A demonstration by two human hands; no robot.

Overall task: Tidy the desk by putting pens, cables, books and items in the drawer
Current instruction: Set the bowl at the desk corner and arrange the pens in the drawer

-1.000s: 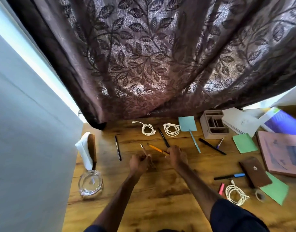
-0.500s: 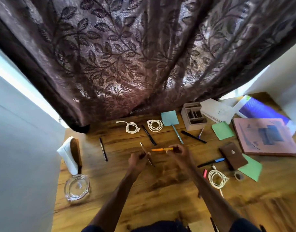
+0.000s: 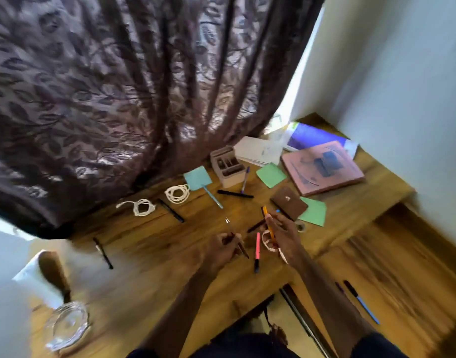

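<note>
Head view: we see the left hand [image 3: 223,248] curled round a thin brown pen [image 3: 243,250], its tip pointing away across the table [image 3: 157,236]. The right hand [image 3: 282,233] pinches an orange pen [image 3: 266,214] in its fingers, just above a white cable coil [image 3: 266,241] that it partly hides. Between the hands, a pink pen [image 3: 258,248] lies flat on the wood. Farther back sit two more white cables [image 3: 177,193], several black pens [image 3: 234,194], a teal pen [image 3: 212,197], a brown wallet [image 3: 289,206], green notes [image 3: 270,174], a pink book [image 3: 322,167] and a small organizer [image 3: 227,164]. Down at the right, the drawer [image 3: 407,275] stands open, with a black-and-blue pen [image 3: 361,303] lying inside. The picture is blurred at the edges.
</note>
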